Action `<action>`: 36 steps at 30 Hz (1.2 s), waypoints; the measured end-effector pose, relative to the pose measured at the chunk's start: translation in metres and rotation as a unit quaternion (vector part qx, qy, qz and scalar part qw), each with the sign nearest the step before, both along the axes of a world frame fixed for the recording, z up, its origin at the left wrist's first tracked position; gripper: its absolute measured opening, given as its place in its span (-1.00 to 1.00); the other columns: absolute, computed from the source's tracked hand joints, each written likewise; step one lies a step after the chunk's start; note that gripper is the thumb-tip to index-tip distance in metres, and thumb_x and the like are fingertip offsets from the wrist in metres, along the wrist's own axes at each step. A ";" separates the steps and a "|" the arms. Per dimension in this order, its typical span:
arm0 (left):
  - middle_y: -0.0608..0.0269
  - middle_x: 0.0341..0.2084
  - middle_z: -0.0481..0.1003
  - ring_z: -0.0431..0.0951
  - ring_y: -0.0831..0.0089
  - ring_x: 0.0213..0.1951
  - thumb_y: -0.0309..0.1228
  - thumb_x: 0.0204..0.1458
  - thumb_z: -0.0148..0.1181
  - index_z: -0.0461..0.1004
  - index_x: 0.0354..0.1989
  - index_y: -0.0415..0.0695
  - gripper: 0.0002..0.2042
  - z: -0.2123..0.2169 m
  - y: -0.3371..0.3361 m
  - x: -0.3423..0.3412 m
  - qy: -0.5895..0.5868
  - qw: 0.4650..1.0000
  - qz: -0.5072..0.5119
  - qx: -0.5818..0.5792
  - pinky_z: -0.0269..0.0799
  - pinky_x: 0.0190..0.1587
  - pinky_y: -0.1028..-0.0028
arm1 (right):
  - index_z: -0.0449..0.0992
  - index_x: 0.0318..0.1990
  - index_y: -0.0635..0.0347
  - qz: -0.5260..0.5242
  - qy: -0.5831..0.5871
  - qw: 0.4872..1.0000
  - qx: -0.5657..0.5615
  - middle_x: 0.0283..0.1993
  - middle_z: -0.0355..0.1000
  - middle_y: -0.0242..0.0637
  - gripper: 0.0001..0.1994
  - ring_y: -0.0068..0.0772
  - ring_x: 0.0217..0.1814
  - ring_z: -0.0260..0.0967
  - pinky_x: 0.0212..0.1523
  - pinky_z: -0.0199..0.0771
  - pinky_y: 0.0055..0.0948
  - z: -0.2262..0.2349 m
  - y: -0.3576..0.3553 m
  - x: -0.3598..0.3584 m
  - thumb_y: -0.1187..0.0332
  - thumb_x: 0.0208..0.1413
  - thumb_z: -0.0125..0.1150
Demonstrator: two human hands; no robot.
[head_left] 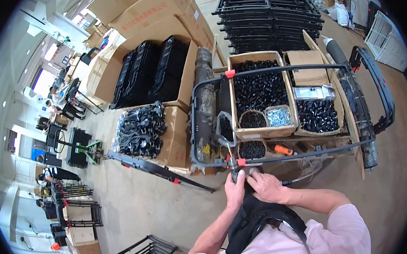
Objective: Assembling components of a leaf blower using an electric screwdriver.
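Note:
A large black tubular frame (pixel 298 67) with rounded corners and red clips lies across the work stand in front of me. At its near bar, beside a red clip (pixel 242 162), stands a power screwdriver (pixel 233 163) with a metal nose and thin shaft. My left hand (pixel 235 191) is closed around its dark body. Close beside it, my right hand (pixel 265 187) has curled fingers over something dark, mostly hidden. A hose (pixel 306 176) with a metal fitting emerges beside the right hand.
Beyond the near bar are a carton of black plastic parts (pixel 259 87), a tub of silver screws (pixel 278 117), black caps (pixel 317 114) and an orange-handled tool (pixel 284 149). Bagged black parts (pixel 140 131) sit left. Stacked black frames (pixel 269 18) stand behind. Other people work far left.

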State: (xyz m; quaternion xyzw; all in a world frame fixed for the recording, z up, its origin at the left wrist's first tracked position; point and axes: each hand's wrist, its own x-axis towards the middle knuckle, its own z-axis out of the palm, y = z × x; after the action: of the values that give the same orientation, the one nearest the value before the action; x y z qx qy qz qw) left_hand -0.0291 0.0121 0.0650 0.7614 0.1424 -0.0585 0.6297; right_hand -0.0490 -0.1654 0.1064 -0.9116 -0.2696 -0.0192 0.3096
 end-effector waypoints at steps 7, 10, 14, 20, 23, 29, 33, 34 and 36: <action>0.30 -0.44 0.52 0.42 0.54 -0.37 -0.09 0.31 0.31 0.56 -0.22 -0.26 -0.61 -0.058 0.050 -0.082 0.056 0.998 0.037 0.000 0.44 -0.25 0.37 | 0.30 0.31 0.30 0.036 0.084 0.996 -0.023 -0.10 0.48 0.03 -0.26 0.16 -0.04 0.56 0.00 0.63 0.00 -0.058 0.047 -0.069 0.29 -0.07 0.45; 0.26 -0.44 0.56 0.49 0.48 -0.35 -0.04 0.29 0.31 0.58 -0.22 -0.26 -0.57 -0.079 0.059 -0.082 0.068 0.997 0.019 -0.032 0.47 -0.21 0.33 | 0.31 0.29 0.30 -0.008 0.169 0.983 -0.070 -0.01 0.51 0.11 -0.25 0.23 0.02 0.57 0.03 0.63 0.05 -0.068 0.066 -0.079 0.23 -0.06 0.48; 0.24 -0.40 0.59 0.51 0.47 -0.32 0.01 0.27 0.31 0.60 -0.20 -0.25 -0.54 -0.081 0.069 -0.073 0.100 0.993 -0.041 0.044 0.47 -0.18 0.33 | 0.33 0.24 0.33 -0.060 0.165 0.982 -0.065 -0.05 0.51 0.12 -0.29 0.25 -0.02 0.58 0.01 0.62 0.07 -0.081 0.080 -0.090 0.24 -0.08 0.46; 0.18 -0.36 0.62 0.54 0.41 -0.29 0.07 0.24 0.31 0.61 -0.16 -0.28 -0.48 -0.071 0.072 -0.062 0.118 0.989 -0.086 0.024 0.49 -0.14 0.29 | 0.32 0.26 0.32 -0.110 0.174 0.976 -0.076 -0.02 0.53 0.14 -0.27 0.25 0.00 0.58 0.04 0.62 0.05 -0.066 0.092 -0.091 0.21 -0.05 0.48; 0.16 -0.35 0.62 0.54 0.41 -0.28 0.08 0.24 0.31 0.62 -0.14 -0.29 -0.46 -0.077 0.079 -0.057 0.107 0.990 -0.090 0.034 0.49 -0.14 0.30 | 0.32 0.26 0.34 -0.117 0.181 0.974 -0.071 0.02 0.54 0.16 -0.25 0.24 0.04 0.57 0.06 0.61 0.03 -0.060 0.099 -0.086 0.18 -0.06 0.50; 0.12 -0.31 0.64 0.59 0.37 -0.24 0.09 0.23 0.30 0.61 -0.14 -0.29 -0.46 -0.065 0.081 -0.052 0.119 0.987 -0.100 0.036 0.51 -0.11 0.28 | 0.31 0.24 0.34 -0.137 0.171 0.973 -0.078 -0.04 0.58 0.16 -0.26 0.24 0.01 0.59 0.03 0.61 0.05 -0.069 0.102 -0.086 0.14 -0.03 0.50; 0.08 -0.29 0.65 0.62 0.32 -0.22 0.10 0.23 0.29 0.61 -0.13 -0.29 -0.45 -0.063 0.082 -0.047 0.125 0.984 -0.114 0.052 0.51 -0.09 0.26 | 0.24 0.32 0.38 -0.139 0.214 0.964 -0.070 -0.01 0.57 0.22 -0.17 0.28 0.03 0.57 0.08 0.59 0.06 -0.068 0.102 -0.081 0.20 -0.08 0.48; 0.07 -0.28 0.65 0.62 0.30 -0.21 0.11 0.23 0.29 0.61 -0.12 -0.29 -0.44 -0.062 0.080 -0.047 0.123 0.984 -0.112 0.065 0.52 -0.08 0.24 | 0.24 0.32 0.38 -0.139 0.213 0.965 -0.069 -0.01 0.57 0.22 -0.17 0.28 0.03 0.57 0.08 0.59 0.06 -0.069 0.101 -0.081 0.20 -0.08 0.48; 0.05 -0.27 0.65 0.63 0.27 -0.20 0.11 0.23 0.28 0.60 -0.11 -0.29 -0.44 -0.065 0.079 -0.045 0.119 0.984 -0.109 0.078 0.52 -0.06 0.23 | 0.21 0.35 0.40 -0.135 0.203 0.968 -0.062 0.03 0.57 0.26 -0.14 0.29 0.05 0.57 0.09 0.59 0.06 -0.070 0.099 -0.079 0.21 -0.10 0.47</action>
State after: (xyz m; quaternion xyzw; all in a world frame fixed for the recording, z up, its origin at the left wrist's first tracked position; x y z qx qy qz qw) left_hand -0.0738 0.0907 -0.0005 0.8066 0.1366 -0.2054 0.5371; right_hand -0.1280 -0.0669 0.0360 -0.9418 -0.0760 0.1418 0.2951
